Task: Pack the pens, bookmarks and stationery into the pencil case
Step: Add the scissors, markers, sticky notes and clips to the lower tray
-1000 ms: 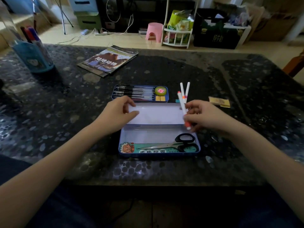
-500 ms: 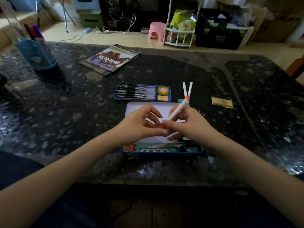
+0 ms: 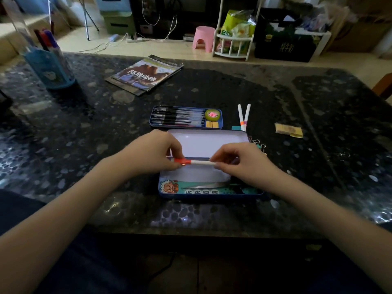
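An open blue tin pencil case (image 3: 209, 193) lies in front of me, its white lid (image 3: 209, 141) folded back. Over its base I hold a white marker with a red cap (image 3: 198, 162) level. My left hand (image 3: 152, 153) pinches the red cap end and my right hand (image 3: 244, 163) pinches the white end. Scissors (image 3: 209, 185) lie in the base, their handles hidden under my right hand. Behind the lid sits a blue tray (image 3: 220, 122) with several black pens (image 3: 178, 118), a green tape roll (image 3: 212, 115) and yellow erasers (image 3: 212, 124). Two white markers (image 3: 243, 116) lie right of the tray.
A yellow bookmark (image 3: 289, 130) lies at the right on the dark stone table (image 3: 212, 88). Binder clips (image 3: 259, 144) sit by the lid's right edge. A magazine (image 3: 146, 74) lies at the back, and a blue pen holder (image 3: 51, 67) stands at the far left.
My right hand brought the red-capped marker from the lid's right side to the middle. My left hand left the lid and took the cap end. The marker now lies level over the base.
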Available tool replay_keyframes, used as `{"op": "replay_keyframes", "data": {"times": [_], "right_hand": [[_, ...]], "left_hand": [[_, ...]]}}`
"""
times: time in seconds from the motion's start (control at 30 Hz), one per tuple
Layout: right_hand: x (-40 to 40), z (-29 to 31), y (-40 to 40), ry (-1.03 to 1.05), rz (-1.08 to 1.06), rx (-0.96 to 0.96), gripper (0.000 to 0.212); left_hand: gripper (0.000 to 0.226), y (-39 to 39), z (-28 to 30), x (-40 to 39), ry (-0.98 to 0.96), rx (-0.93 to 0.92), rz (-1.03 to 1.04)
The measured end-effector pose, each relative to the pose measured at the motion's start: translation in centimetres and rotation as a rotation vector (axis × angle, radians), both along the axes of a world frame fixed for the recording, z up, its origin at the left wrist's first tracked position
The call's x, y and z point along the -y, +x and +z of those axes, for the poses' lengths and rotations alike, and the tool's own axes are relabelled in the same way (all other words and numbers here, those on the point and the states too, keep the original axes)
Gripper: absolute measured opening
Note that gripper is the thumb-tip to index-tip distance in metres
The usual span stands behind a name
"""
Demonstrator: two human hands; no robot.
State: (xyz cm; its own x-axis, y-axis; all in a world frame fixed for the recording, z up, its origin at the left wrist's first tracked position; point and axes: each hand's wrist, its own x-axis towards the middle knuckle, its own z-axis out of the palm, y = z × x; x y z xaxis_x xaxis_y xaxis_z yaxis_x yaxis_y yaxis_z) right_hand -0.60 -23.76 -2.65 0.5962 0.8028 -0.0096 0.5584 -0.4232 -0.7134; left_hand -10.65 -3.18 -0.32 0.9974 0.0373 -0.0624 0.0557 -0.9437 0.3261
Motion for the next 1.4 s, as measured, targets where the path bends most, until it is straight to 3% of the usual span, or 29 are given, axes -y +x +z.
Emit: {"op": "replay_keyframes", "data": {"times": [0.27,0.53,0.77,1.0,1.2,1.4], "right_hand": [[-1.1,-1.2,-1.0,-0.027,-0.026,0.266,0.004],[-2.2,-1.6,-1.5,-0.166,-0.017,0.479,0.012],[-2.3,-1.9,-1.5,-0.157,-0.018,0.535,0.012],[-1.8,-1.0,0.2,-0.065,-0.117,0.409,0.021],[-0.6,0.0,4.4,0.087,-0.395,0.315,0.019],[-1.1,-1.2,9.9,-0.07,-0.561,0.259,0.014]], "left_hand": [[0.013,-0.1,-0.8,0.1,0.269,-0.005,-0.055],[0.011,0.3,-0.9,-1.0,0.221,-0.07,-0.057],[0.02,0.4,-1.3,-0.9,0.157,-0.092,-0.039],[0.021,0.3,-1.4,-1.1,0.107,-0.084,-0.037],[0.021,0.4,-1.3,-0.7,0.134,-0.079,-0.044],[0.022,0.6,-1.3,-0.7,0.116,-0.109,-0.034]]}}
